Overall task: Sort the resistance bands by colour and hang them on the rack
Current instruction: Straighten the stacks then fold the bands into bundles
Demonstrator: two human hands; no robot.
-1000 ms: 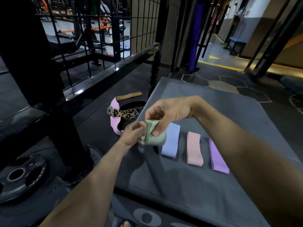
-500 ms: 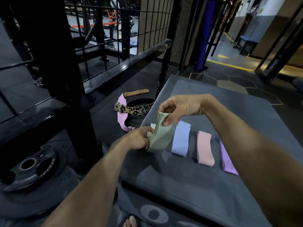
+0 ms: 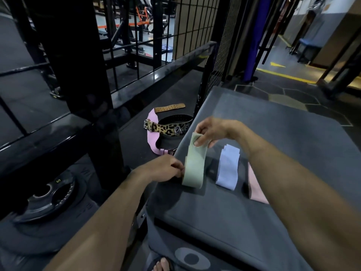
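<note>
A pale green band (image 3: 194,165) stretches lengthwise over the left side of the grey padded box (image 3: 293,137). My right hand (image 3: 210,132) pinches its far end, lifted off the pad. My left hand (image 3: 166,170) pinches its near left edge low against the pad. A light blue band (image 3: 227,168) lies flat just to the right. Beyond it a pink band (image 3: 256,187) shows partly under my right forearm. A purple band is hidden by that arm.
Leopard-print and pink lifting belts (image 3: 168,129) and a tan strap (image 3: 169,107) lie on the black floor left of the box. A black weight plate (image 3: 49,198) rests at lower left. Black rack posts (image 3: 78,75) and wire mesh stand behind.
The green band went from a folded bundle to stretched out, my right hand drawing its end away while my left hand kept the near end low. The view moved closer and left.
</note>
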